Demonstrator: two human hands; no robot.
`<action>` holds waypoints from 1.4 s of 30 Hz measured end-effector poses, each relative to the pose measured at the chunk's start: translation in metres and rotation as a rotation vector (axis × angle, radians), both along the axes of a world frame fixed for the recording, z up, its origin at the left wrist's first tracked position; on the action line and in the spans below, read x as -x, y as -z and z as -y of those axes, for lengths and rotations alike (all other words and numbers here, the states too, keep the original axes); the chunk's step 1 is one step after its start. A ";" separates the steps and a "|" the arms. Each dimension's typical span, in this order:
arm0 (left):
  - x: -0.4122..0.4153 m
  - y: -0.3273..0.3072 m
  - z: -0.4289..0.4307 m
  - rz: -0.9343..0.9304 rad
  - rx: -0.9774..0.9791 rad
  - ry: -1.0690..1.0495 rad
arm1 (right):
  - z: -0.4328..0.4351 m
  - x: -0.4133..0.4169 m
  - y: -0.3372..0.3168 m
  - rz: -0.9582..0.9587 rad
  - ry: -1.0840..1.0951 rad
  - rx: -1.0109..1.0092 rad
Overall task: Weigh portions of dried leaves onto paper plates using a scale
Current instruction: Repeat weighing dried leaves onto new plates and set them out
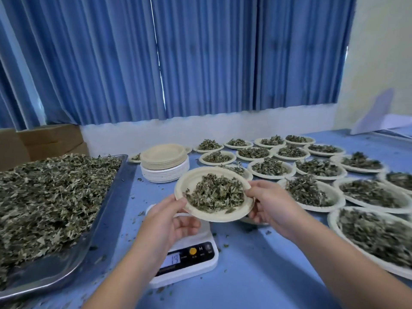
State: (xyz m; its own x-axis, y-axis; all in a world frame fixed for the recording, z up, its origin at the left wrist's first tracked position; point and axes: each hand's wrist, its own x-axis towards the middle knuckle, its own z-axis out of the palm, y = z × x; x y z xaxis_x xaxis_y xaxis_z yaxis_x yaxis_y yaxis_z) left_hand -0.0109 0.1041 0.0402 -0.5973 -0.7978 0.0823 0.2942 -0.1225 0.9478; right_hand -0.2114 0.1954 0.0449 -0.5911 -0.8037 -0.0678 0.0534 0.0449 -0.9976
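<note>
Both hands hold one paper plate (pixel 185 184) of dried leaves (pixel 216 194) just above the scale (pixel 191 260), clear of its white platform. The left hand (pixel 169 221) pinches the near-left rim, thumb on top and fingers curled beneath, and the right hand (pixel 269 206) pinches the right rim the same way. Two opposite grips suit a thin plate, which would likely sag or spill its loose heap if held by one hand. The scale's display shows digits too blurred to read surely. Left of the scale lies the metal tray (pixel 104 210), piled with loose leaves and near enough for a short reach when topping up. Behind the scale stands the stack of empty plates (pixel 165 163), ready for the next portion. Right of the scale and beyond it, filled plates (pixel 332 192) sit in rows on the blue table (pixel 256 275), which suggests finished portions go there. The held plate is either arriving at the scale or leaving for those rows; I cannot tell which.
</note>
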 end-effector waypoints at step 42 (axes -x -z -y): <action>0.260 -0.009 -0.160 -0.120 0.036 0.339 | -0.389 0.296 0.014 0.027 0.980 -0.423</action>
